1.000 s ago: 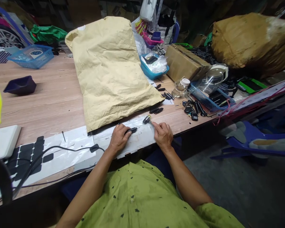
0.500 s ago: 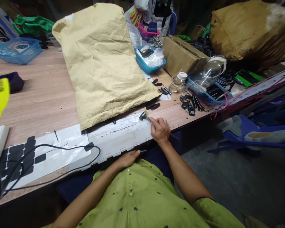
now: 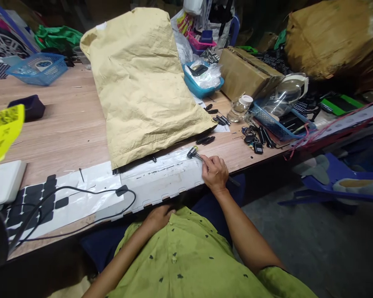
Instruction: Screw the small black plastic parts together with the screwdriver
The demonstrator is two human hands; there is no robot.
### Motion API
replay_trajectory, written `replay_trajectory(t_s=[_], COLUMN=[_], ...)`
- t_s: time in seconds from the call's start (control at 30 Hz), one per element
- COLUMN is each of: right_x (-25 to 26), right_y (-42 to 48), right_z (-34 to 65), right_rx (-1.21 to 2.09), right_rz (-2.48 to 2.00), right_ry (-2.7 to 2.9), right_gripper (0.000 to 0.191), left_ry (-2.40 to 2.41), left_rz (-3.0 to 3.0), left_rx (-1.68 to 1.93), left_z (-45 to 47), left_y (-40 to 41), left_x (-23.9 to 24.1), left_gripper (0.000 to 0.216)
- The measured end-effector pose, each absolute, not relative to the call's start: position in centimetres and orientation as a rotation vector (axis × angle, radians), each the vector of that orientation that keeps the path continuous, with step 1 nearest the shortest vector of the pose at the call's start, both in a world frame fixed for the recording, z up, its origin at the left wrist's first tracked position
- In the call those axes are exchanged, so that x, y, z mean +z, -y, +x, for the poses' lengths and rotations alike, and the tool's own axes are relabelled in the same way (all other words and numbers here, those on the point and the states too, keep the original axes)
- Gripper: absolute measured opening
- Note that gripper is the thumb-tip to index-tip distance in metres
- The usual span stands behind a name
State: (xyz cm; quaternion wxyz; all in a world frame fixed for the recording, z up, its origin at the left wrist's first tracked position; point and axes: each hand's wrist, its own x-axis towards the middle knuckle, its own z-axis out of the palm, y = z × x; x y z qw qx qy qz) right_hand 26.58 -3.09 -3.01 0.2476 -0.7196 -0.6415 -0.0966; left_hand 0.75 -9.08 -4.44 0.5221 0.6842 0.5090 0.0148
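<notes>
Gripping small hammer (image 3: 192,152) in R hand (image 3: 215,173), w/ fingers curled round handle, close behind head. Located at front edge of tabletop (image 3: 65,116), R of centre, head-end over white strip (image 3: 170,182), butt-end past edge; can't tell whether touching strip. Just short of black pieces (image 3: 206,140). Resting L hand (image 3: 158,218) below same edge, by shirt (image 3: 177,252); can't tell if pinching anything. Prob. stiff, head-heavy, not fragile, poss. slick on metal. Best held mid-handle, clear of head.

Blue basket (image 3: 46,78) behind dark container (image 3: 34,111), brown cardboard box (image 3: 240,76)
</notes>
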Motion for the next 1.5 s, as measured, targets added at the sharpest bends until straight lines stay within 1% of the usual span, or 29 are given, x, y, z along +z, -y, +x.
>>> replay_trajectory(t_s=[0.1,0.13,0.2,0.3,0.37,0.5,0.6,0.7,0.8,0.9,1.0,1.13,1.33,1.5], right_x=[-3.1,-3.1,-3.1,-3.2,-3.3,-3.4,-3.3,-3.2,-3.2,-3.3,-3.3,-3.4,-3.4,-3.2], right_y=[3.1,3.1,3.1,3.0,3.0,3.0,3.0,3.0,3.0,3.0,3.0,3.0,2.7,2.4], right_z=[26.5,26.5,26.5,26.5,26.5,26.5,26.5,26.4,26.4,26.5,26.6,26.8,27.1,27.5], right_rx=[-0.247,-0.249,-0.271,-0.317,-0.348,-0.418,-0.437,-0.441,-0.432,-0.395,-0.362,-0.344,-0.305,-0.218], right_rz=[-1.954,-1.953,-1.948,-1.932,-1.913,-1.856,-1.84,-1.832,-1.823,-1.828,-1.836,-1.849,-1.896,-1.912], right_ry=[1.731,1.726,1.718,1.721,1.73,1.73,1.729,1.728,1.72,1.707,1.707,1.711,1.752,1.775], right_gripper=[0.036,0.035,0.035,0.034,0.034,0.032,0.031,0.03,0.03,0.031,0.031,0.03,0.029,0.027], left_ry=[-1.044,-1.073,-1.283,-1.762,-1.968,-2.21,-2.292,-2.276,-2.153,-1.913,-1.697,-1.626,-1.628,-1.587], left_rz=[1.698,1.713,1.779,1.931,1.98,1.929,1.864,1.88,2.026,2.198,2.239,2.18,2.097,2.067], left_rx=[0.154,0.222,0.321,0.421,0.391,0.227,0.171,0.167,0.218,0.358,0.558,0.732,0.727,0.746], left_z=[0.7,0.8,1.0,1.4,1.8,2.8,3.3,3.4,3.3,3.2,3.1,2.9,2.7,2.5], left_y=[8.5,7.7,5.1,0.5,-1.8,-3.7,-3.7,-3.2,-1.6,0.8,2.6,2.9,1.5,1.5], left_x=[0.1,1.4,3.3,4.2,4.3,4.7,5.2,5.3,4.4,2.6,0.5,-1.1,-1.3,-1.2], left_gripper=[0.04,0.043,0.047,0.043,0.04,0.039,0.039,0.033,0.028,0.024,0.024,0.023,0.013,0.015])
